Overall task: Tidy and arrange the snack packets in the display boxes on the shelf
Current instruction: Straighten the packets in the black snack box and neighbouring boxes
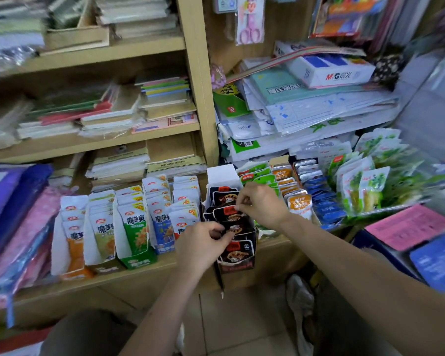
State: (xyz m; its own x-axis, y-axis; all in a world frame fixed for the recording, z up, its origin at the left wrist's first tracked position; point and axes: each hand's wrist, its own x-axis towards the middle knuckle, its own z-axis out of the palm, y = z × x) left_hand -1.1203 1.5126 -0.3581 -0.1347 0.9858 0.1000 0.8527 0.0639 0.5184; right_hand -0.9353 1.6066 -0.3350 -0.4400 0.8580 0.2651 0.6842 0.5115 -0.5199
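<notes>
A black display box [238,264] of black snack packets [235,254] stands at the front edge of the wooden shelf [144,272], in the middle of the view. My left hand [203,244] pinches the top of one black packet near the box's front. My right hand [261,204] pinches the top edge of another black packet [228,213] further back in the same box. Both hands are over the box, left hand nearer me.
Left of the black box stand several white display boxes [136,227] of orange, green and blue packets. To its right are boxes of green [258,176], orange [297,201] and blue [326,201] packets, then loose green packets [365,183]. Stationery fills the upper shelves.
</notes>
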